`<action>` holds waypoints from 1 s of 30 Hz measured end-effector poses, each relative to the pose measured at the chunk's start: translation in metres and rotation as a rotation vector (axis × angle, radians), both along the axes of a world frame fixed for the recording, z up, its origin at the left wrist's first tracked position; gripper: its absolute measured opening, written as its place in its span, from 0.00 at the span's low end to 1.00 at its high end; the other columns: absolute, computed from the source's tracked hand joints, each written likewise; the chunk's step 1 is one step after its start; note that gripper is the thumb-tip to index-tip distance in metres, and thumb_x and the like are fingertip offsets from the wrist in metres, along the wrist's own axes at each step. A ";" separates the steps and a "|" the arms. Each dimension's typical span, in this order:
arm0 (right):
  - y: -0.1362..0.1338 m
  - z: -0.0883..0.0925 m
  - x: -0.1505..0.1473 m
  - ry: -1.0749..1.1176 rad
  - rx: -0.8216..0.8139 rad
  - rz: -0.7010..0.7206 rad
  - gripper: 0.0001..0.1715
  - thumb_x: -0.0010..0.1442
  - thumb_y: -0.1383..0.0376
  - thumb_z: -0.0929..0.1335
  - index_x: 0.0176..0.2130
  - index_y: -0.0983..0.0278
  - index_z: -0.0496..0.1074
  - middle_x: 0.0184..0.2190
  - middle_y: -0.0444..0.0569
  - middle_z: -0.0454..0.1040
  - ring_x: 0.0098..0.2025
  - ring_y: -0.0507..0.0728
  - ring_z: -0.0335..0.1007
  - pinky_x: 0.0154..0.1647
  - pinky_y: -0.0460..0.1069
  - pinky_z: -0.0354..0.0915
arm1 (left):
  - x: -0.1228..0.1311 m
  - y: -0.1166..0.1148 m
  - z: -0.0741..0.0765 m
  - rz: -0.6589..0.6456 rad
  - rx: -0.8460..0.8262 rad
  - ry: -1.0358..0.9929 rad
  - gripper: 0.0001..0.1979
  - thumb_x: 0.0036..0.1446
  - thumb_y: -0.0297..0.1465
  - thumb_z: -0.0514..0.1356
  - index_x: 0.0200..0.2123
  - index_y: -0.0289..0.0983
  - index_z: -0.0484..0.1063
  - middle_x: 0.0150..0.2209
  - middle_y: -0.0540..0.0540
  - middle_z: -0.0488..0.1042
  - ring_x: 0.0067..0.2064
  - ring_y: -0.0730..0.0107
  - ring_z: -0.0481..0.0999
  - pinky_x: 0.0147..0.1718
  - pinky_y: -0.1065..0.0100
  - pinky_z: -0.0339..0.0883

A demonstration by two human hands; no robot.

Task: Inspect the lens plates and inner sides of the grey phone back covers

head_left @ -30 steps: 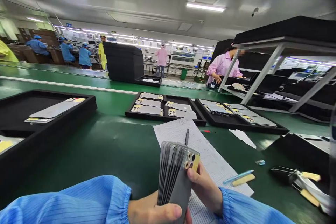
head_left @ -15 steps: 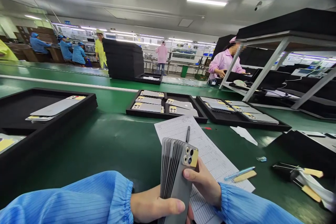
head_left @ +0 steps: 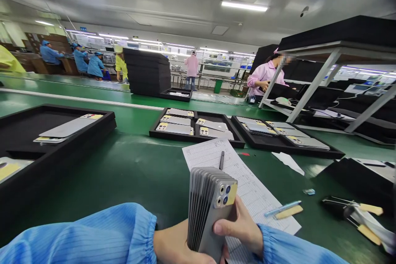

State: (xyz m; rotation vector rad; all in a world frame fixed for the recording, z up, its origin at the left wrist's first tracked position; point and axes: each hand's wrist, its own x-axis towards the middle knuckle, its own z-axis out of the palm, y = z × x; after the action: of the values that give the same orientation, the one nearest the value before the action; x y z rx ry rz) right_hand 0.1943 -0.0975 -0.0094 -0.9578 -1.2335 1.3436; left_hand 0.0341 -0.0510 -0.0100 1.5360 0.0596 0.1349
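Observation:
A fanned stack of grey phone back panels (head_left: 202,210) stands upright in front of me, its front panel showing camera rings and a yellow film at the top. My left hand (head_left: 176,241) is wrapped round the lower part of the stack, partly cut off by the bottom edge. My right hand (head_left: 243,225) grips the stack's right side, thumb on the front panel below the cameras. Behind the stack lies a printed sheet (head_left: 204,152) with a dark pen-like tool (head_left: 222,160) on it. A blue pen (head_left: 283,208) and a wooden stick (head_left: 289,212) rest on the sheet's right side.
Black trays (head_left: 198,137) with more panels line the green table (head_left: 139,173); another tray (head_left: 105,126) stands left. Wooden-handled tools (head_left: 369,234) and a white scrap (head_left: 287,162) lie right. A metal-framed shelf (head_left: 315,78) rises behind. A person in pink (head_left: 266,76) works across the table.
The stack has dropped slightly in view, and its panels are fanned a little wider. My left thumb has slid down toward the bottom edge. Both hands still grip the stack.

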 end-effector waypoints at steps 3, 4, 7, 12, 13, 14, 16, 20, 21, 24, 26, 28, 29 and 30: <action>-0.003 -0.005 -0.001 -0.166 0.065 -0.036 0.36 0.35 0.57 0.75 0.43 0.66 0.64 0.38 0.54 0.72 0.41 0.63 0.67 0.43 0.58 0.62 | 0.001 0.001 -0.004 0.066 0.094 -0.091 0.31 0.44 0.53 0.54 0.42 0.32 0.65 0.36 0.41 0.67 0.38 0.63 0.68 0.40 0.62 0.64; -0.003 -0.006 -0.001 -0.211 0.081 -0.051 0.35 0.35 0.57 0.75 0.42 0.66 0.65 0.38 0.54 0.72 0.42 0.63 0.67 0.44 0.59 0.61 | 0.001 0.002 -0.005 0.098 0.125 -0.111 0.31 0.44 0.52 0.55 0.43 0.32 0.65 0.37 0.41 0.67 0.40 0.62 0.67 0.41 0.62 0.63; -0.003 -0.007 -0.002 -0.270 0.112 -0.102 0.30 0.35 0.57 0.76 0.38 0.66 0.68 0.36 0.52 0.73 0.40 0.62 0.67 0.42 0.56 0.63 | 0.001 0.006 -0.004 0.171 0.134 -0.107 0.30 0.45 0.50 0.56 0.44 0.33 0.65 0.39 0.42 0.67 0.41 0.62 0.68 0.43 0.62 0.62; 0.003 -0.005 -0.006 -0.131 -0.048 -0.053 0.24 0.45 0.53 0.71 0.36 0.67 0.67 0.25 0.45 0.71 0.16 0.47 0.63 0.10 0.40 0.56 | 0.000 0.011 -0.005 0.108 -0.127 0.053 0.25 0.45 0.45 0.57 0.42 0.33 0.68 0.33 0.43 0.70 0.25 0.73 0.69 0.28 0.66 0.66; 0.004 -0.005 -0.007 -0.104 -0.090 -0.056 0.23 0.47 0.53 0.70 0.36 0.67 0.66 0.22 0.44 0.70 0.13 0.45 0.60 0.08 0.39 0.53 | 0.000 0.012 -0.005 0.095 -0.202 0.071 0.24 0.45 0.43 0.57 0.42 0.32 0.69 0.31 0.43 0.70 0.24 0.72 0.69 0.28 0.65 0.67; 0.006 -0.004 -0.008 -0.086 -0.124 -0.064 0.22 0.48 0.53 0.69 0.35 0.68 0.65 0.21 0.43 0.69 0.12 0.44 0.59 0.07 0.38 0.51 | 0.001 0.013 -0.005 0.087 -0.277 0.080 0.23 0.45 0.41 0.56 0.41 0.31 0.69 0.30 0.43 0.71 0.24 0.71 0.70 0.28 0.63 0.67; 0.007 -0.003 -0.008 -0.060 -0.169 -0.065 0.22 0.50 0.53 0.68 0.34 0.69 0.64 0.19 0.43 0.69 0.10 0.44 0.59 0.07 0.37 0.51 | 0.003 0.015 -0.006 0.081 -0.401 0.081 0.23 0.45 0.40 0.54 0.40 0.30 0.70 0.28 0.42 0.72 0.23 0.69 0.71 0.28 0.60 0.68; 0.008 -0.001 -0.008 -0.001 -0.186 -0.056 0.22 0.49 0.54 0.69 0.34 0.69 0.64 0.20 0.44 0.70 0.10 0.45 0.61 0.07 0.37 0.52 | 0.002 0.015 -0.006 0.089 -0.341 0.089 0.25 0.47 0.44 0.55 0.41 0.30 0.69 0.28 0.41 0.73 0.23 0.69 0.72 0.31 0.58 0.68; 0.008 0.000 -0.008 0.016 -0.182 -0.059 0.22 0.49 0.54 0.70 0.35 0.69 0.65 0.21 0.44 0.70 0.11 0.45 0.62 0.07 0.37 0.53 | 0.002 0.014 -0.006 0.090 -0.286 0.085 0.25 0.47 0.45 0.55 0.41 0.31 0.69 0.29 0.42 0.73 0.23 0.70 0.72 0.32 0.58 0.68; 0.006 0.000 -0.009 0.091 -0.184 -0.055 0.22 0.47 0.56 0.71 0.36 0.69 0.65 0.24 0.47 0.72 0.12 0.47 0.65 0.07 0.39 0.56 | 0.000 0.014 -0.003 0.089 -0.169 0.064 0.27 0.49 0.48 0.54 0.43 0.33 0.68 0.32 0.42 0.73 0.25 0.72 0.72 0.35 0.59 0.67; 0.006 -0.001 -0.011 0.154 -0.192 -0.055 0.23 0.46 0.56 0.71 0.37 0.68 0.64 0.25 0.48 0.73 0.12 0.48 0.66 0.06 0.39 0.57 | -0.001 0.014 -0.001 0.089 -0.152 0.074 0.27 0.50 0.49 0.53 0.44 0.34 0.67 0.34 0.42 0.72 0.25 0.73 0.72 0.35 0.60 0.68; 0.006 -0.003 -0.011 0.194 -0.190 -0.053 0.22 0.47 0.57 0.71 0.37 0.68 0.64 0.25 0.48 0.73 0.12 0.48 0.66 0.06 0.39 0.58 | -0.001 0.015 0.001 0.087 -0.173 0.100 0.27 0.48 0.48 0.55 0.46 0.35 0.67 0.34 0.43 0.72 0.25 0.72 0.72 0.34 0.60 0.68; 0.006 -0.004 -0.012 0.202 -0.182 -0.052 0.22 0.47 0.57 0.71 0.37 0.68 0.64 0.24 0.47 0.73 0.13 0.48 0.65 0.06 0.39 0.58 | -0.001 0.015 0.002 0.083 -0.187 0.110 0.28 0.46 0.47 0.57 0.46 0.35 0.66 0.34 0.43 0.72 0.26 0.72 0.72 0.33 0.60 0.68; 0.006 -0.005 -0.011 0.200 -0.168 -0.056 0.22 0.47 0.57 0.71 0.37 0.68 0.65 0.22 0.46 0.72 0.12 0.47 0.65 0.07 0.39 0.57 | 0.000 0.016 0.002 0.074 -0.198 0.114 0.29 0.43 0.46 0.60 0.47 0.36 0.65 0.34 0.44 0.71 0.26 0.71 0.72 0.32 0.60 0.69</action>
State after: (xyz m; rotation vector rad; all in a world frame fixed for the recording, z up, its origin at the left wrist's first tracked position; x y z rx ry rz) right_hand 0.1829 -0.0916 -0.0147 -0.9418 -0.9482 1.4770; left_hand 0.0336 -0.0352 -0.0076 1.3431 0.2146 0.0973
